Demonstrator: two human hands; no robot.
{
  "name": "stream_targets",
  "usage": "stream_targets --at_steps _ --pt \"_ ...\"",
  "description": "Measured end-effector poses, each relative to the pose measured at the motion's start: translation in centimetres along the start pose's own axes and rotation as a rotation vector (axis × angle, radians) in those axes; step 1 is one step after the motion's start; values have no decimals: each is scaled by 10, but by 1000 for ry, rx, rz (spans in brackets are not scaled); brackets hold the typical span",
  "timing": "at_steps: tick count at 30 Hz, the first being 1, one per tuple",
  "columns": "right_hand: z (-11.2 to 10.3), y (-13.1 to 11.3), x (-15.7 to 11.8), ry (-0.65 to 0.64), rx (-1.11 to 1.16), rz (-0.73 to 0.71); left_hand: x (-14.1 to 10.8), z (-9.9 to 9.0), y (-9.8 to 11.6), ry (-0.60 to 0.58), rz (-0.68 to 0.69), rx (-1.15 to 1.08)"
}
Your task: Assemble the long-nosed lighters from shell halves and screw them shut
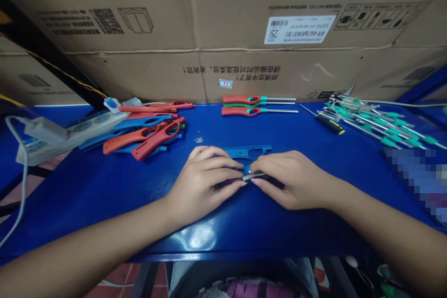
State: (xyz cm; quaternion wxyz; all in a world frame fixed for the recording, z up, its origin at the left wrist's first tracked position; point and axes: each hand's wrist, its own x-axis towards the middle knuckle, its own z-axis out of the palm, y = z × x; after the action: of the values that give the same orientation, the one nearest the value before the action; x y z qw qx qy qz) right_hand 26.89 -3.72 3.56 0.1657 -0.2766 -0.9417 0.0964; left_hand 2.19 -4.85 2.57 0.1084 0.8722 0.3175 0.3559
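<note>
My left hand [206, 179] and my right hand [291, 179] meet over the middle of the blue table. Between the fingertips of both is a slim part, silver [253, 176] in the middle; its ends are covered by my fingers. Fingers and thumb are closed on it from either side. Just beyond my fingertips lies a blue lighter shell half [240, 152] with a trigger opening, partly hidden by my hands. A small pile of thin metal pins [199, 139] rests to the left of it.
Red, orange and blue lighter shells [139, 137] are heaped at left beside a white power strip [84, 125]. Long-nosed lighters [244, 111] lie at the back. At right are a screwdriver [330, 124] and metal lighter tubes with green fittings [380, 121]. Behind stands a cardboard box [146, 70].
</note>
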Motion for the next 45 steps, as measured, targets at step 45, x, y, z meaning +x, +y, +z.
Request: stream_targets --at_steps 45 --pt "-36 41 -6 -189 -240 270 3 -5 -18 -389 -84 152"
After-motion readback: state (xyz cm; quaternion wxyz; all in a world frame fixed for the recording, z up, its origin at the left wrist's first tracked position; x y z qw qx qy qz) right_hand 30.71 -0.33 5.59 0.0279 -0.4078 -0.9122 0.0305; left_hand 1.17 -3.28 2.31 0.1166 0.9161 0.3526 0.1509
